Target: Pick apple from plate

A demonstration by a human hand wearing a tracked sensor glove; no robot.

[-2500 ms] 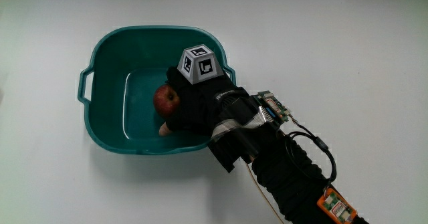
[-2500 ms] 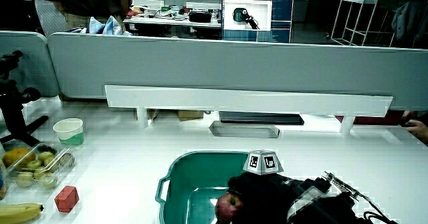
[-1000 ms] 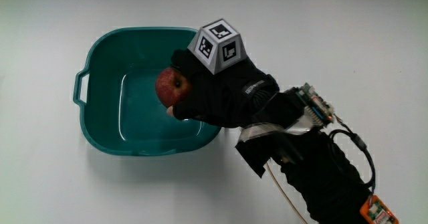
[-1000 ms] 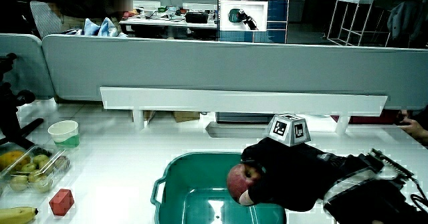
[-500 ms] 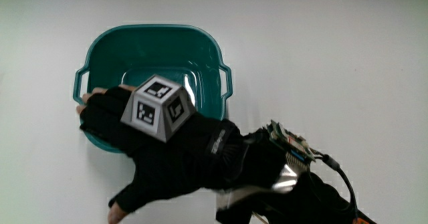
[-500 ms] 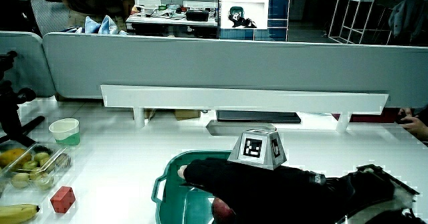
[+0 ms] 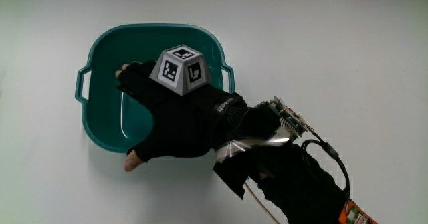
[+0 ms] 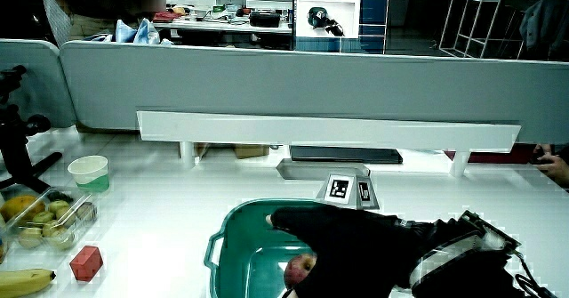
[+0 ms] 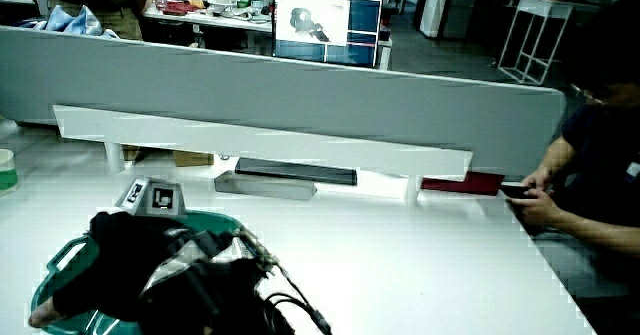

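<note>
hand [image 7: 175, 120] comes first in the main view: it lies palm-down over the teal basin [image 7: 100, 57], patterned cube [image 7: 180, 69] on its back, fingers splayed flat and clamped on nothing that i can see from above, thumb reaching out over the basin rim nearest the person. the apple is hidden under the glove here, and the basin stands in for the plate the task speaks of. in a side view the apple [image 8: 300, 266] shows red inside the basin [image 8: 233, 229], under the palm of the hand [image 8: 342, 236], and the fingers stretch forward over it rather than wrap it; i cannot tell whether the palm touches it. to do this step well, i judge i should sink the palm onto the apple, curl fingers and thumb round its widest part, and lift straight up clear of the basin wall, since a round, smooth fruit may roll out of a shallow pinch. apart from the apple, the basin seems to hold nothing. in the same view, well apart from the basin near the table's edge, a clear tray [image 8: 44, 220] holds small fruit, with a banana [image 8: 25, 282], a red block [image 8: 86, 262] and a pale cup [image 8: 90, 173] close by it. in a side view the hand [image 9: 120, 255] covers most of the basin [image 9: 62, 258] and no apple shows.
</note>
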